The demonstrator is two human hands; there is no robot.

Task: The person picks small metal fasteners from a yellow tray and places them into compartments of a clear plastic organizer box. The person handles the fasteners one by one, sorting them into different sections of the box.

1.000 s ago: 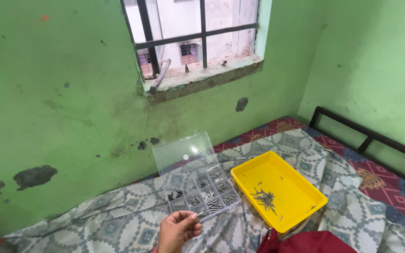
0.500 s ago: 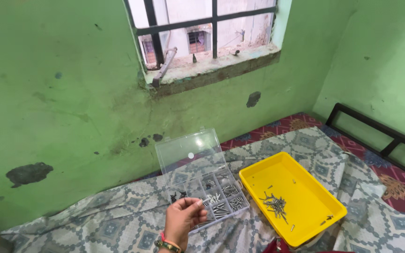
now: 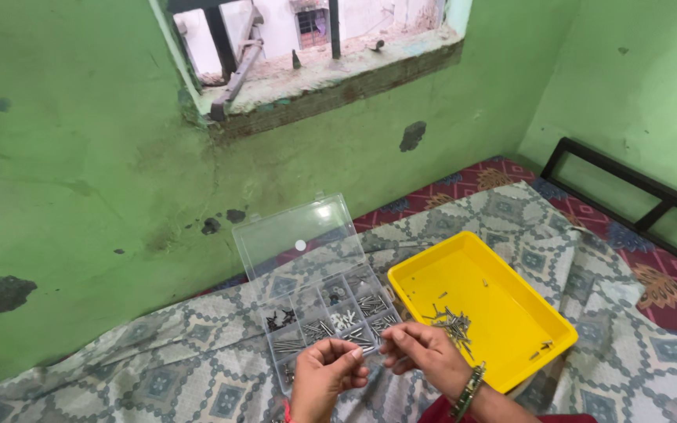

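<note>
1. Two hands meet low in the head view, just in front of a clear compartment box [image 3: 331, 313] that lies on a bed under a patterned blanket [image 3: 158, 368].
2. Left hand [image 3: 327, 376]: fingers curled, tips pinched together on what looks like a small metal screw; the piece is too small to make out clearly.
3. Right hand [image 3: 421, 352]: fingers bent and drawn together, tips almost touching those of the left hand. Whether it grips anything, I cannot tell. A bangle sits at its wrist.
4. Box: lid [image 3: 295, 239] open and tilted back toward the green wall [image 3: 80, 180]; compartments hold sorted silver and dark fasteners.
5. Yellow tray [image 3: 511, 313]: just right of the box, with a loose pile of screws [image 3: 452, 323] on its floor, close to the right hand.
</note>
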